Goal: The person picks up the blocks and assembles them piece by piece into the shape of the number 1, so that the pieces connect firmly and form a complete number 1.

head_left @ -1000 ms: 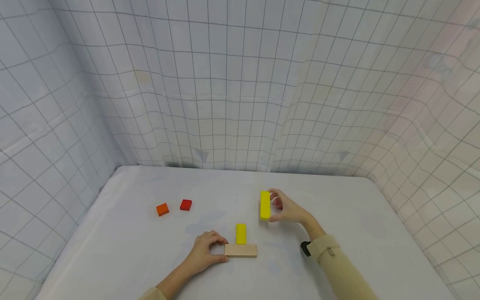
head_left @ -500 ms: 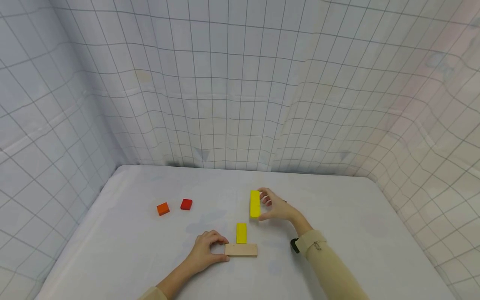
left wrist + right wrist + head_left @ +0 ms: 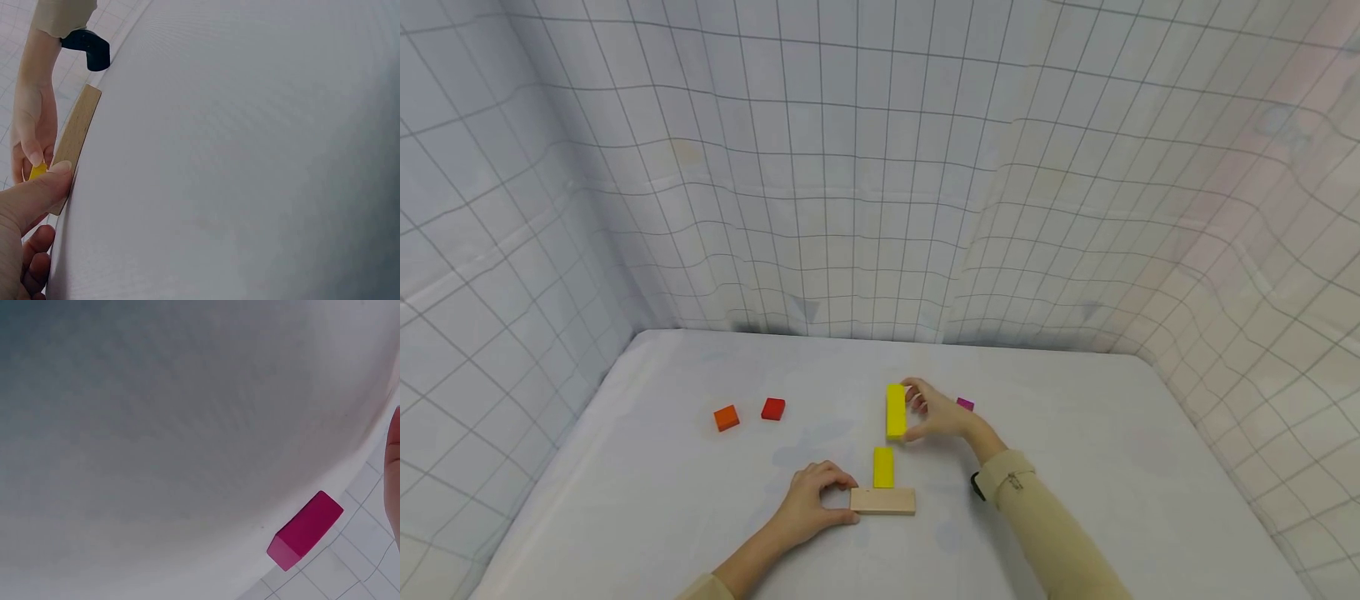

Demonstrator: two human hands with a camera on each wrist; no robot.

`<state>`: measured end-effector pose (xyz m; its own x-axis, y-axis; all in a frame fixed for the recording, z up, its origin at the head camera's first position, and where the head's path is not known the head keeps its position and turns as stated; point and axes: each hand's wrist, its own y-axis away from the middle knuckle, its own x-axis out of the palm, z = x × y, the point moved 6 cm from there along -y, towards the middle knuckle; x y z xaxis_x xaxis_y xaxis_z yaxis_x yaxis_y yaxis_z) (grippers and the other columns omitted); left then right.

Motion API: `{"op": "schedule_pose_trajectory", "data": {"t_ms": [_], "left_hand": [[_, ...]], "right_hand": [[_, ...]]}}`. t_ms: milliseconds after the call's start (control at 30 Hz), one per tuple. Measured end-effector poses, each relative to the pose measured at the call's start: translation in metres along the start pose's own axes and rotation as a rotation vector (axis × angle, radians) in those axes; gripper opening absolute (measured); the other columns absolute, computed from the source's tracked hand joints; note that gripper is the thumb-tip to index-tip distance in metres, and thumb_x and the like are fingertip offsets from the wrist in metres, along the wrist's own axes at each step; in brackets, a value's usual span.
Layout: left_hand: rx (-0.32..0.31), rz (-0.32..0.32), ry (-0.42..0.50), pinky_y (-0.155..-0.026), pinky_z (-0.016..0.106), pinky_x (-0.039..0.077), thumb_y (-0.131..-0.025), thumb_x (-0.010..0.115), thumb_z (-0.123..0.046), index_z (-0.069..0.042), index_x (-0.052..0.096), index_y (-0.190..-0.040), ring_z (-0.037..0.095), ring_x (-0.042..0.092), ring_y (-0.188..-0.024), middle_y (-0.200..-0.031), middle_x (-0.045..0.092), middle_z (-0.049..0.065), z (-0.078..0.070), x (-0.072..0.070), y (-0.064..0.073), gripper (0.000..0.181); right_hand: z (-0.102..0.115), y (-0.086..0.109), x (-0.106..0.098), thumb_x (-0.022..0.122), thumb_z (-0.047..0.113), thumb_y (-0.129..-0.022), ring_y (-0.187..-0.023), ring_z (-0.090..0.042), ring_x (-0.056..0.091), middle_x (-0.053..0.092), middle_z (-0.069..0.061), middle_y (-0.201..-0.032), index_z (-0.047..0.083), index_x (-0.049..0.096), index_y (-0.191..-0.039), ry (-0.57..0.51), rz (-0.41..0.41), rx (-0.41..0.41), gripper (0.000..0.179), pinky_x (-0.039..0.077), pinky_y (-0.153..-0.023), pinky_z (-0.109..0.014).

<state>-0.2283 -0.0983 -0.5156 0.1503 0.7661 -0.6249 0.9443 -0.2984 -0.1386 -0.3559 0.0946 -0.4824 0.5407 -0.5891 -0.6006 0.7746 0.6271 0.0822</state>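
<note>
My left hand (image 3: 810,506) pinches the left end of a plain wooden block (image 3: 882,501), which lies crosswise on the table. In the left wrist view the thumb presses on that wooden block (image 3: 76,134). Touching its far edge in the head view, a short yellow block (image 3: 883,467) points away from me. My right hand (image 3: 936,414) holds a longer yellow block (image 3: 896,412) between thumb and fingers, just beyond the short one. Whether the held block touches the table I cannot tell. The right wrist view shows only an edge of the right hand (image 3: 392,478).
A magenta block (image 3: 965,404) lies behind the right hand, partly hidden in the head view. At the left are an orange block (image 3: 726,418) and a red block (image 3: 772,409). Gridded cloth walls (image 3: 880,208) stand around the back and sides of the white table (image 3: 647,492).
My right hand has moved left with the longer yellow block, to just beyond the short yellow one. The magenta block has come into sight behind it. My left hand has stayed put.
</note>
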Motion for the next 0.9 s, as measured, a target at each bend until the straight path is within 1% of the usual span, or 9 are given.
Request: {"op": "schedule_pose_trajectory", "data": {"t_ms": [200, 367, 667, 800, 900], "left_hand": [[-0.001, -0.001, 0.004, -0.075, 0.033, 0.029, -0.065, 0.081, -0.035, -0.024, 0.066, -0.091, 0.007, 0.043, -0.084, -0.085, 0.053, -0.017, -0.001, 0.0, 0.0, 0.032], [0.002, -0.002, 0.008, -0.075, 0.033, 0.03, -0.064, 0.081, -0.035, -0.024, 0.066, -0.091, 0.007, 0.043, -0.084, -0.085, 0.053, -0.017, -0.001, 0.0, 0.0, 0.032], [-0.003, 0.009, 0.004, -0.076, 0.034, 0.03, -0.065, 0.08, -0.036, -0.024, 0.066, -0.091, 0.007, 0.043, -0.084, -0.086, 0.053, -0.016, -0.001, 0.001, 0.0, 0.032], [0.001, 0.007, 0.005, -0.075, 0.033, 0.029, -0.065, 0.08, -0.036, -0.024, 0.066, -0.092, 0.007, 0.043, -0.084, -0.086, 0.053, -0.016, -0.001, 0.0, 0.0, 0.033], [0.005, 0.003, 0.007, -0.075, 0.033, 0.029, -0.065, 0.08, -0.036, -0.023, 0.066, -0.092, 0.007, 0.043, -0.084, -0.086, 0.054, -0.016, -0.002, 0.0, 0.0, 0.033]], "right_hand": [[-0.004, -0.002, 0.005, 0.08, 0.015, -0.069, -0.1, -0.019, 0.043, 0.045, -0.006, -0.111, 0.005, 0.031, -0.133, 0.035, 0.018, 0.054, 0.081, 0.037, -0.091, -0.035], [-0.009, -0.002, 0.008, 0.08, 0.017, -0.069, -0.103, -0.02, 0.042, 0.045, -0.007, -0.113, 0.004, 0.03, -0.134, 0.054, 0.022, 0.083, 0.082, 0.036, -0.094, -0.037], [-0.011, -0.001, 0.01, 0.081, 0.02, -0.069, -0.106, -0.021, 0.039, 0.043, -0.006, -0.114, 0.003, 0.03, -0.136, 0.087, 0.03, 0.092, 0.086, 0.033, -0.098, -0.037], [-0.012, -0.001, 0.01, 0.081, 0.021, -0.069, -0.109, -0.022, 0.038, 0.042, -0.007, -0.118, 0.003, 0.029, -0.137, 0.075, 0.036, 0.106, 0.087, 0.031, -0.1, -0.038], [-0.013, 0.0, 0.01, 0.078, 0.021, -0.072, -0.109, -0.021, 0.038, 0.042, -0.007, -0.119, 0.004, 0.027, -0.139, 0.042, 0.046, 0.119, 0.086, 0.032, -0.099, -0.038]]}}
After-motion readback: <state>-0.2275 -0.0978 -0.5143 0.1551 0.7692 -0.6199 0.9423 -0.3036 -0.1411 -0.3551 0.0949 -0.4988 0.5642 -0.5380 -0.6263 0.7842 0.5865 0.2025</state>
